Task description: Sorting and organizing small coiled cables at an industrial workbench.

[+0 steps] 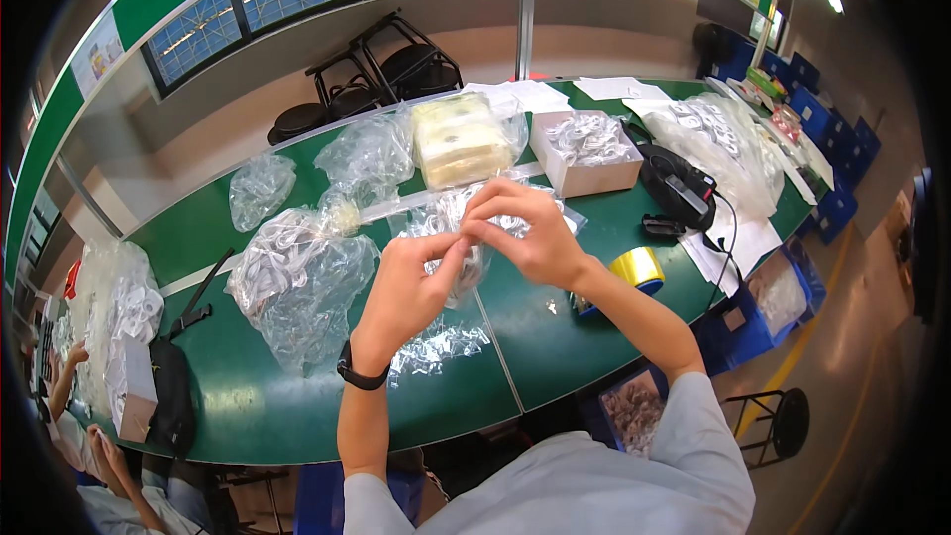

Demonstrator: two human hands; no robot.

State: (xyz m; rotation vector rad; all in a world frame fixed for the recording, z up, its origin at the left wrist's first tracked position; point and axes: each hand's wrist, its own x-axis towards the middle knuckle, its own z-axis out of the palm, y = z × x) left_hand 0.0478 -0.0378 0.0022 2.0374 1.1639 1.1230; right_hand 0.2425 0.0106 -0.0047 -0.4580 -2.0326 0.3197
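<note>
My left hand [411, 277], with a black band on its wrist, meets my right hand [530, 238] above the green table [267, 416]. Thumb and fingers of both are pinched together at the tips. Whatever they hold is too small or too hidden to make out. Just behind and below them lies a clear plastic bag [436, 218] of white pieces, partly covered by my hands. A scatter of small shiny clear pieces [436, 352] lies on the table near my left wrist. Left of it sits an open plastic bag [297, 277] full of white looped pieces.
Farther back are a yellowish wrapped block [456, 139] and an open box [589, 178] of white pieces. To the right lie a yellow tape roll [637, 270], a black bag [674, 188] and papers. Blue bins [738, 342] stand beyond the edge. Another person's hands [104, 451] show far left.
</note>
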